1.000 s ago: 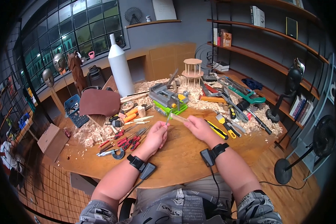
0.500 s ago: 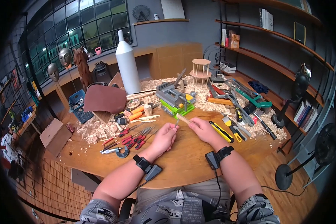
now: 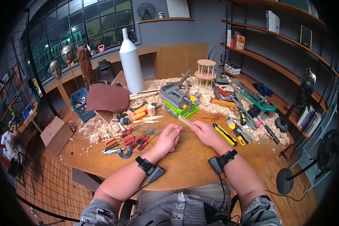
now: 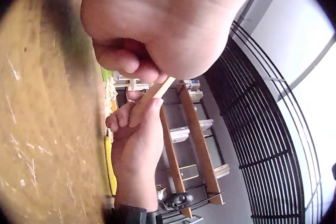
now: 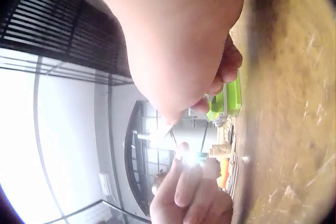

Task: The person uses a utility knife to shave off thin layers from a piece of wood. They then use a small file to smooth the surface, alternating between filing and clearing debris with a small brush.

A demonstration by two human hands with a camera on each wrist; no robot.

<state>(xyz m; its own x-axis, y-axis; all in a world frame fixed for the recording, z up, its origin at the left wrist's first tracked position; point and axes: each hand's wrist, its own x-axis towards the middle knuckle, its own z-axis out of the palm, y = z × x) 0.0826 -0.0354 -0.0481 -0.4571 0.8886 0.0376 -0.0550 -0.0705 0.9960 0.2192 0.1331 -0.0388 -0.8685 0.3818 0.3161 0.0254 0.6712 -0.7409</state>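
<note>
My right hand [image 3: 205, 132] holds a flat strip of pale wood [image 3: 185, 120] between thumb and fingers, its free end pointing up and to the left. In the left wrist view this wooden strip [image 4: 149, 99] slants out of the right hand's grip toward the left hand. My left hand [image 3: 168, 141] has its fingers curled, pinching a thin greyish sliver [image 3: 180, 124] close to the strip's end. A bright glint at the left fingertips [image 5: 184, 153] in the right wrist view hides what kind of thing it is. Both hands are above the wooden table [image 3: 177, 167].
Beyond the hands stands a grey vise [image 3: 177, 96] on a green base. Red-handled tools [image 3: 135, 141] and a micrometer [image 3: 120, 151] lie left; a yellow utility knife [image 3: 225, 135] and a scraper [image 3: 234, 130] lie right. Wood shavings [image 3: 92, 130] spread along both sides and the back.
The head view has shifted, so the scene sits further right and slightly up. The wooden strip's visible part looks shorter and the hands are a little closer together. Both hands keep their grip.
</note>
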